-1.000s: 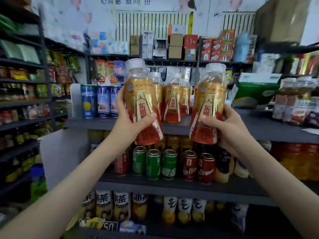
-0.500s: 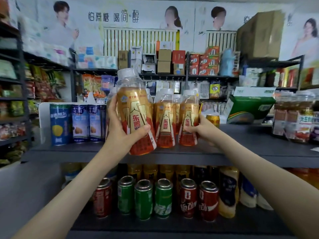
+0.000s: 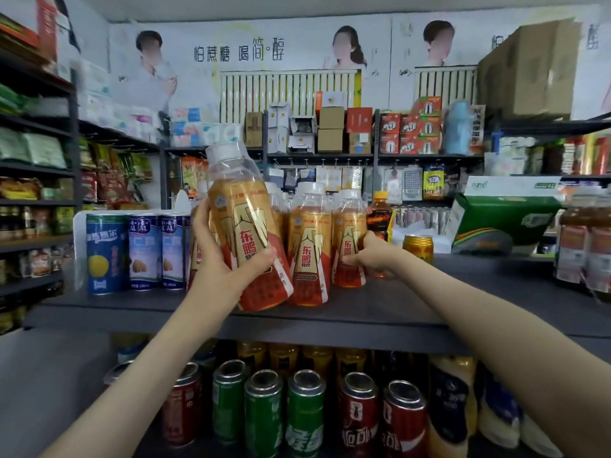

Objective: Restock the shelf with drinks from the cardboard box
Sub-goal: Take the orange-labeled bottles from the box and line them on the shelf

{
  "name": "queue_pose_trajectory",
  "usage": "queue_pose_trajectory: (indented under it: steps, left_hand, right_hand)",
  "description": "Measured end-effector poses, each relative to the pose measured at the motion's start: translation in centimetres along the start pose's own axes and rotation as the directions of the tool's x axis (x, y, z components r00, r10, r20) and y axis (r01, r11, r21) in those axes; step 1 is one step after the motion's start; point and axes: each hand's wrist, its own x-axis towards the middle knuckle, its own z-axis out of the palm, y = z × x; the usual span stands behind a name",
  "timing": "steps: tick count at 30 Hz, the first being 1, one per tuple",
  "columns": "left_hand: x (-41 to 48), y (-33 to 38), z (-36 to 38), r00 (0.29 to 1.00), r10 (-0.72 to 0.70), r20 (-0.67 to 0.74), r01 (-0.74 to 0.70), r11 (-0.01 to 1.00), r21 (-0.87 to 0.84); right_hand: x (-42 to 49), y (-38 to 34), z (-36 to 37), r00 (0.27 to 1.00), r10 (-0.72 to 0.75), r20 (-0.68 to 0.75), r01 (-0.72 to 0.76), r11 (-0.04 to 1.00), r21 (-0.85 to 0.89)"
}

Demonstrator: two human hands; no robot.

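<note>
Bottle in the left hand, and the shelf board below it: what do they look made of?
Held bottle, gripped by the left hand: seemingly thin clear plastic; the neck is see-through with glints, above a glossy printed sleeve, and the white cap is likely plastic too. Shelf board: dark grey and matte with a thin front edge, probably painted metal, though laminate can't be ruled out.

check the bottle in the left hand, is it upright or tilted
Tilted. The bottle in the left hand leans, its white cap left of its base, unlike the upright bottles standing beside it.
</note>
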Motion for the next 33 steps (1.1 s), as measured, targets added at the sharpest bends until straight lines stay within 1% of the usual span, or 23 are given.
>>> queue_pose_trajectory:
  steps: [2,6,11,13,16,18,20,22,24,25,26,27,29,30,31,32,33]
  left_hand:
    - [0.0,0.0,0.1,1.0,0.005,-0.013,-0.005,1.0,0.013]
    - [-0.4,0.0,0.1,1.0,-0.016,-0.026,0.017,0.999,0.034]
    - [-1.0,-0.3,-0.3,0.999,-0.012,-0.03,0.013,0.999,0.037]
    - [-0.9,-0.3,-0.4,0.999,-0.01,-0.036,0.012,0.999,0.049]
    - [-0.6,-0.4,-0.3,0.999,0.015,-0.05,-0.011,0.996,0.088]
    - [-0.5,-0.6,-0.3,0.998,0.038,-0.049,-0.032,0.993,0.114]
    - [-0.5,-0.8,-0.5,0.999,0.026,-0.038,-0.022,0.994,0.109]
    - [-0.6,-1.0,-0.5,1.0,0.008,-0.024,-0.006,0.995,0.101]
    - [-0.7,-1.0,-0.2,1.0,-0.016,0.005,0.016,0.995,0.097]
    - [-0.7,-1.0,0.1,1.0,-0.019,0.019,0.017,0.996,0.092]
    - [-0.7,-0.8,0.4,0.999,-0.015,0.038,0.012,0.996,0.089]
    - [-0.7,-0.7,0.8,0.998,-0.015,0.056,0.01,0.996,0.089]
    - [-0.4,0.0,1.9,0.995,-0.014,0.102,0.004,0.995,0.095]
    - [-0.3,0.3,2.6,0.99,-0.006,0.14,-0.008,0.995,0.098]
    - [-0.1,0.6,3.4,0.984,0.0,0.181,-0.017,0.996,0.092]
    - [0.0,1.0,4.3,0.975,0.01,0.224,-0.029,0.996,0.082]
    - [0.3,1.1,5.1,0.967,0.022,0.255,-0.045,0.995,0.087]
  right_hand:
    - [0.6,0.1,-0.2,1.0,0.007,-0.009,-0.008,0.999,-0.039]
    - [1.6,0.9,-0.3,0.996,0.009,-0.087,-0.017,0.995,-0.097]
    - [2.1,1.4,-0.7,0.999,-0.019,-0.036,0.014,0.992,-0.124]
    - [2.2,0.9,-0.5,1.0,-0.019,0.005,0.02,0.991,-0.135]
    - [2.4,0.2,0.1,0.997,-0.008,0.079,0.015,0.996,-0.087]
    - [2.3,-0.1,0.4,0.998,-0.019,0.061,0.024,0.996,-0.085]
    - [2.8,0.4,0.5,0.999,-0.031,0.029,0.033,0.995,-0.096]
    - [2.8,0.8,0.4,0.998,-0.045,0.046,0.05,0.994,-0.1]
    - [2.6,1.0,0.1,0.998,-0.028,0.054,0.037,0.984,-0.174]
    - [2.4,1.0,0.1,0.999,-0.047,0.022,0.05,0.978,-0.202]
    - [1.9,0.7,0.0,0.994,-0.104,-0.043,0.093,0.974,-0.207]
    - [0.9,0.0,-0.1,0.972,-0.189,-0.14,0.162,0.969,-0.186]
    - [-1.9,-1.9,-0.6,0.879,-0.351,-0.323,0.342,0.936,-0.087]
    - [-3.5,-2.8,-1.0,0.854,-0.392,-0.342,0.424,0.906,0.019]
    - [-5.3,-3.5,-1.5,0.852,-0.43,-0.299,0.492,0.854,0.171]
    - [-7.1,-4.1,-2.0,0.853,-0.483,-0.198,0.522,0.788,0.326]
    - [-8.7,-4.3,-2.3,0.842,-0.536,-0.059,0.507,0.751,0.423]
